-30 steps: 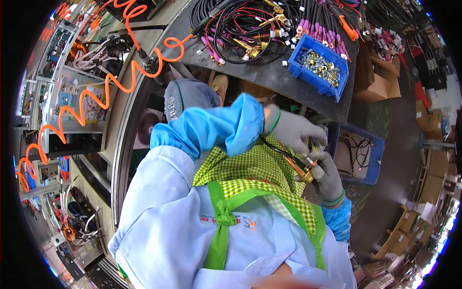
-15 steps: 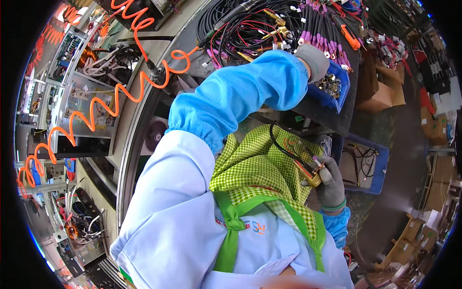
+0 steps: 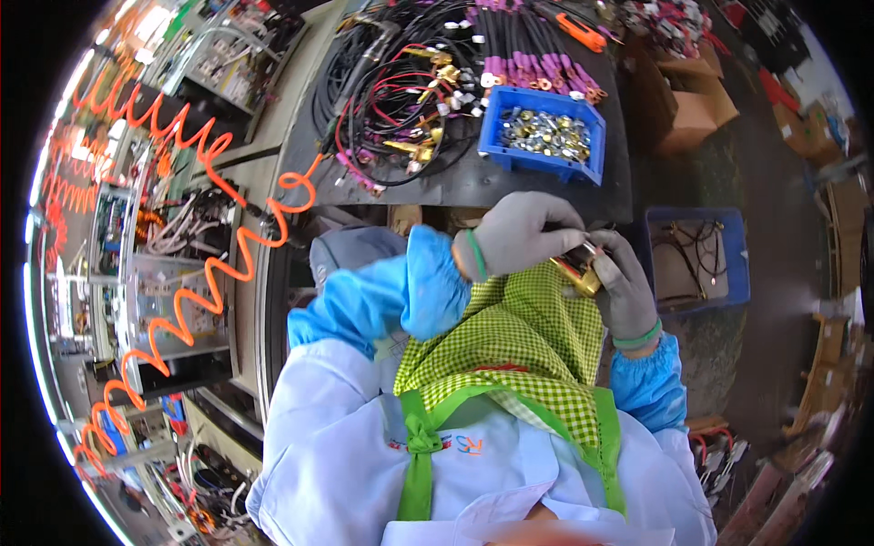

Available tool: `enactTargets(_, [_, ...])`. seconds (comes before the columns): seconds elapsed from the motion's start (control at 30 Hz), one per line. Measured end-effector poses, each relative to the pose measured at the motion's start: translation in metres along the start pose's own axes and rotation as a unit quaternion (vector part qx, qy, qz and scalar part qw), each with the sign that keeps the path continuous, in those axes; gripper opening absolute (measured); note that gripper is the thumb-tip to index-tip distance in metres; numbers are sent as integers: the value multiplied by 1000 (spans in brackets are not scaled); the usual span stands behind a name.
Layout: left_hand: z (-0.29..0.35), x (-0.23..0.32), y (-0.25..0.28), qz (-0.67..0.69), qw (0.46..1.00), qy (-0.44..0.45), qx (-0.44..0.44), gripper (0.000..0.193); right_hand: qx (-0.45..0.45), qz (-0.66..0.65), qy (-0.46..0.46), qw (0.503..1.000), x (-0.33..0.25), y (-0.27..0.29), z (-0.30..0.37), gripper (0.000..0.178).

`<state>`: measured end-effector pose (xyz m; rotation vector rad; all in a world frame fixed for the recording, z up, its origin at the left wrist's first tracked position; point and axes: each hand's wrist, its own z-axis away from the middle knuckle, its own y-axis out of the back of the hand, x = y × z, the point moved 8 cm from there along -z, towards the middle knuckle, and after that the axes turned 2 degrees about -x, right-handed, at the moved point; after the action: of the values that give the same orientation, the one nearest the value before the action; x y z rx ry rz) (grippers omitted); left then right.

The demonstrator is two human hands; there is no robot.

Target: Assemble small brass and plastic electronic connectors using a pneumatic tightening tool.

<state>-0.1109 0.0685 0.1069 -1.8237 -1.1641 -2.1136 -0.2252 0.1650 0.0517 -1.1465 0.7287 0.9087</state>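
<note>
The blue bin [image 3: 537, 166] full of small shiny metal bits sits near the front edge of the dark counter [image 3: 446, 188]. On the near side of the bin, lower than the counter top, the right hand [image 3: 626, 293] has its fingers closed around a brass piece [image 3: 585, 281]. The left hand [image 3: 522, 238] is there too, its fingers bent and their tips at the top of the brass piece; I cannot tell if they pinch something tiny. Just behind the bin lie black cables with purple ends [image 3: 528, 71], and behind its right side is an orange tool [image 3: 580, 33]. Left of the bin is a big tangle of black and red wires [image 3: 350, 109]. To its right, off the counter, stands an open cardboard box [image 3: 699, 114]. Nearer and to the right of the bin is a blue tub [image 3: 740, 259] with dark cables inside.
</note>
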Motion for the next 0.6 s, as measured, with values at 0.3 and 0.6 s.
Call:
enactTargets(0.3, [25,-1,-10,-64,989,-79,108,27,-43,8,29,999,5,-5,-4,45])
enactTargets(0.6, [13,-45,-25,90,990,88,-59,32,-46,59,37,997,16,-7,-2,47])
